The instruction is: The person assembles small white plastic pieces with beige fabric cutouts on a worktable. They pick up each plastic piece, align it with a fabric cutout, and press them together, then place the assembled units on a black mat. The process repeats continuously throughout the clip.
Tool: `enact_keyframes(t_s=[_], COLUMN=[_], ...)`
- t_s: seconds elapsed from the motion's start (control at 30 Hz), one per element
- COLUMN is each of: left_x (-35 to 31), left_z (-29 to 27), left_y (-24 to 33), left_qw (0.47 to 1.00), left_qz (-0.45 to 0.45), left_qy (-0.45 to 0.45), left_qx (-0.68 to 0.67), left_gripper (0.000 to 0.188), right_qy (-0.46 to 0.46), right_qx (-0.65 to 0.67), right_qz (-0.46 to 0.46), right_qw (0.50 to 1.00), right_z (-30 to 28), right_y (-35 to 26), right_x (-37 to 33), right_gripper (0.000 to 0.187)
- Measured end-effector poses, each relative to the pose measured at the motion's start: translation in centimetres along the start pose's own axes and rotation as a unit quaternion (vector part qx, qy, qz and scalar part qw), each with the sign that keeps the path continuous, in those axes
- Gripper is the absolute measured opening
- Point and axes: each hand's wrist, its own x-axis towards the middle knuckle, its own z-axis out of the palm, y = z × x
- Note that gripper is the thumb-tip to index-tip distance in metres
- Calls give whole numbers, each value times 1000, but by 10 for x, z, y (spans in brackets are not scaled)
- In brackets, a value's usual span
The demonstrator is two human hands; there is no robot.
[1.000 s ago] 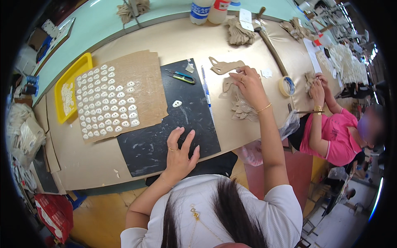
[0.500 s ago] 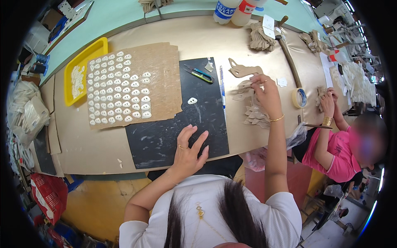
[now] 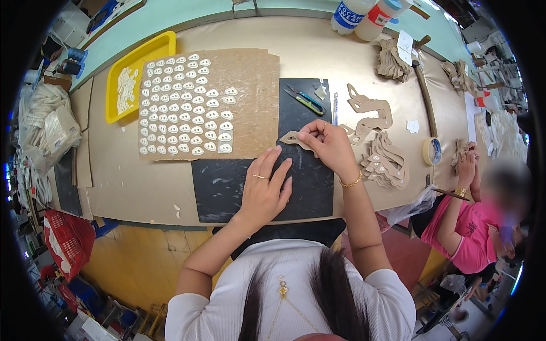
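My right hand [image 3: 331, 146] pinches a tan curved cut-out piece [image 3: 300, 142] over the black mat [image 3: 227, 193]. The piece's narrow end, with small holes, points left. My left hand [image 3: 265, 186] rests on the mat with fingers apart, its fingertips close to that narrow end and holding nothing. I cannot see the small white part from the mat now. Left of the hands, rows of small white two-hole parts [image 3: 187, 96] lie on a brown sheet [image 3: 256, 102]. More tan cut-out pieces [image 3: 384, 162] lie overlapped to the right of my right hand, with two loose ones [image 3: 369, 108] beyond.
A yellow tray [image 3: 114, 111] of white parts stands at the far left. Snips [image 3: 305, 101] and a pen [image 3: 335, 108] lie beyond my hands. At right are a tape roll [image 3: 432, 151], a hammer [image 3: 424, 94], bottles [image 3: 350, 16] and a co-worker in pink [image 3: 455, 227].
My right hand has come left from the pile, bringing one tan piece over the mat where the white part lay. My left hand has moved slightly up the mat. The view has shifted.
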Motion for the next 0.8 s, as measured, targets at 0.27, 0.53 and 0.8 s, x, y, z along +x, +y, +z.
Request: enact_keyframes(t_s=[0.27, 0.53, 0.8], left_x=[14, 19, 25], left_z=[4, 6, 5], left_y=[-3, -6, -4], left_qw=[999, 998, 997], left_qz=[17, 25, 28], left_qy=[-38, -49, -53], left_qx=[34, 36, 50], left_gripper=[48, 49, 45], right_qy=[8, 7, 14], right_qx=[-73, -66, -70], right_qz=[-18, 6, 4], right_qw=[997, 998, 997], right_z=[0, 0, -1], right_y=[-3, -3, -5], right_x=[3, 3, 3], right_gripper=[19, 18, 21])
